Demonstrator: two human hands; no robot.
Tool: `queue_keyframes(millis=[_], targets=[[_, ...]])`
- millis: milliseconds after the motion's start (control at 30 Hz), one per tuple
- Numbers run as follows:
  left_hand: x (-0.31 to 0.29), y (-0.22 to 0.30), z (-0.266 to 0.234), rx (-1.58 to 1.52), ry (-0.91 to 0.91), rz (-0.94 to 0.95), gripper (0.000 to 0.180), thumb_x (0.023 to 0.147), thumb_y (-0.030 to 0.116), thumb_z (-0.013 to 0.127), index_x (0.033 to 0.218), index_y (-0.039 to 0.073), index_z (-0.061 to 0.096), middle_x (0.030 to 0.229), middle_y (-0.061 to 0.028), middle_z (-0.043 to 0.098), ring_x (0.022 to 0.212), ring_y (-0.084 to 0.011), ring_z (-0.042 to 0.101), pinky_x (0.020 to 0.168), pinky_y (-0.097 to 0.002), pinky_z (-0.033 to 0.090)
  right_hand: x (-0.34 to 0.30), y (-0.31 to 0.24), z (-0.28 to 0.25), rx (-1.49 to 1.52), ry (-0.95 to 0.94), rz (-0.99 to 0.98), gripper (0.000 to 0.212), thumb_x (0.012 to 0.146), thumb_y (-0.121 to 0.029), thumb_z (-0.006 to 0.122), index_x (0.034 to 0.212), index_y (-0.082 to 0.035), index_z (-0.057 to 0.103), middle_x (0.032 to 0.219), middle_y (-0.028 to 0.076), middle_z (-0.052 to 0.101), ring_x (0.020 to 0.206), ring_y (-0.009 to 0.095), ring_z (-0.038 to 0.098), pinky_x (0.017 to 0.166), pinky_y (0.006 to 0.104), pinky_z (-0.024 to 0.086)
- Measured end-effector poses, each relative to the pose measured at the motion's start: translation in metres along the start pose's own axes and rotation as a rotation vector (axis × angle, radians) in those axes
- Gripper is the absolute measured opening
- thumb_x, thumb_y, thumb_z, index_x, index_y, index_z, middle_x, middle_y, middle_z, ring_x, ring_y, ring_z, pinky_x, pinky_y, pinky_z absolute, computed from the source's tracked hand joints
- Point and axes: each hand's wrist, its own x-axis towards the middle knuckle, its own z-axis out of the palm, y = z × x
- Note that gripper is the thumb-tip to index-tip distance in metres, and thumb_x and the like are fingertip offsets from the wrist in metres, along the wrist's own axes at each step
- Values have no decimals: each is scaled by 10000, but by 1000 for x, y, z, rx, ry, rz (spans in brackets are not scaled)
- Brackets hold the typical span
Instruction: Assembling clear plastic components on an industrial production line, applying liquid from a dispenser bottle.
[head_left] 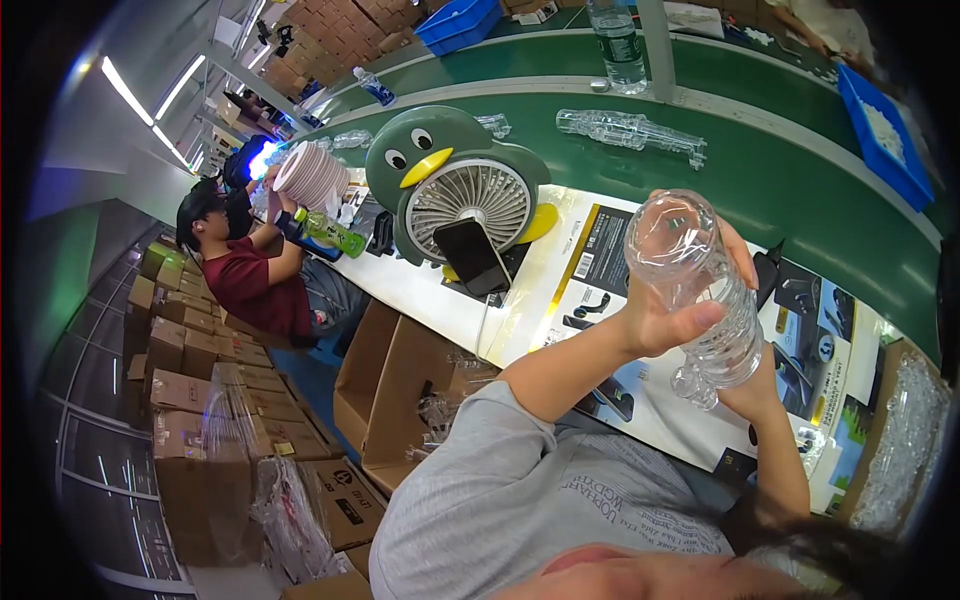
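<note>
A clear plastic bottle-shaped part (pixel 735 345) with a round end and a ribbed body is tilted in front of me, its round end up. Wrapped round its upper body is my left hand (pixel 655 310), the thumb across the near side and fingertips showing beyond it. At its lower end, my right hand (pixel 755 388) is closed against it, most of its fingers hidden behind the clear plastic. Beneath both hands lies the worktop (pixel 690 432), covered in printed packaging sheets. Another long clear plastic piece (pixel 632 130) rests on the green conveyor belt (pixel 770 180) beyond.
On the bench's left are a green penguin-shaped fan (pixel 470 190), a black phone (pixel 472 256) and a green drink bottle (pixel 335 233). Cartons (pixel 410 395) stand beside me; a box of clear pieces (pixel 905 430) sits at right. A co-worker (pixel 255 270) sits further left.
</note>
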Motion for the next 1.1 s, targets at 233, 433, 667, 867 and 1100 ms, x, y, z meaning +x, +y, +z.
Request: queue_keyframes(millis=[233,433,667,867,1100], targets=[[-8,-2,3,33,91,16,600,705,316,655,1155,114,314,897,-161,518,827,-255,540,754,-380,446,-1,14,8,-46,71,-86,576,584,-184,767,1068,3,519,948,137,634,846,236,632,759,310,479],[-9,-3,1,48,202,10,602,727,338,636,1177,106,310,922,-157,519,861,-255,547,773,-374,447,-1,12,13,-138,182,-188,586,594,-154,752,1098,5,498,962,151,629,853,282,634,743,320,490],[4,-16,-16,-54,120,-82,657,746,369,635,1243,122,284,1088,-172,478,1021,-268,487,860,-391,427,-1,27,8,-54,195,19,638,635,-155,755,1176,6,456,1100,111,566,999,176,541,874,303,415],[-8,-48,-40,110,368,-118,523,885,399,431,1239,40,292,1217,-162,408,1143,-255,423,961,-364,311,7,23,-17,380,475,5,545,676,-38,723,1139,-26,435,1071,53,519,998,147,517,862,286,413],[-50,-104,-89,339,527,-290,219,930,170,394,1107,41,395,1062,-112,484,822,-141,543,705,-253,433,30,23,-113,-355,548,160,564,659,-111,714,1157,-34,462,964,82,572,893,159,549,790,270,425]])
